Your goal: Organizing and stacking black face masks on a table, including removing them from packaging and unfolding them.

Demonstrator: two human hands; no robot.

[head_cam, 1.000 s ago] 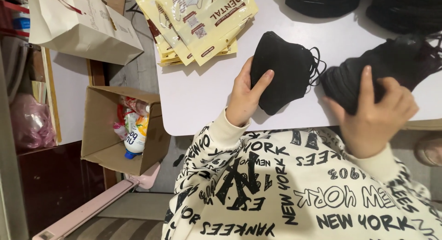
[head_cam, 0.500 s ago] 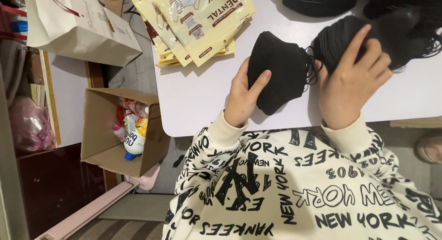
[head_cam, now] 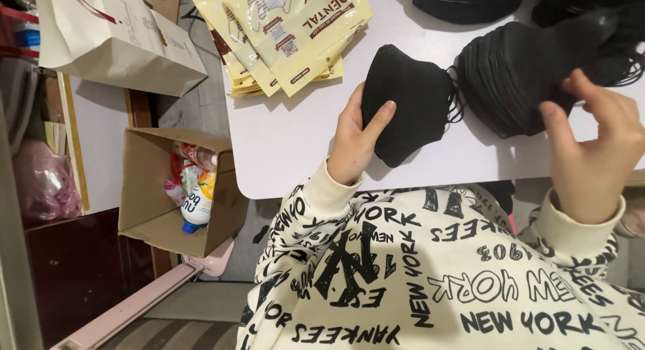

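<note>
Place: a small packing workplace, seemingly set up in a home or back room rather than a factory.
Work surface: a plain white table point(head_cam: 282, 148) filled the 12 to 3 o'clock part of the view.
Goods: stacks of black face masks point(head_cam: 517, 74) lay at 1 to 2 o'clock, many alike.
Packaging: a fan of flat yellow pouches point(head_cam: 295, 34) lay at 12 o'clock.
Floor clutter: an open cardboard box point(head_cam: 144, 189) with bottles stood at 9 o'clock; a paper bag point(head_cam: 114, 41) sat at 10 o'clock.
Furnishing: dark wooden furniture point(head_cam: 80, 276) stood at 8 o'clock.
</note>
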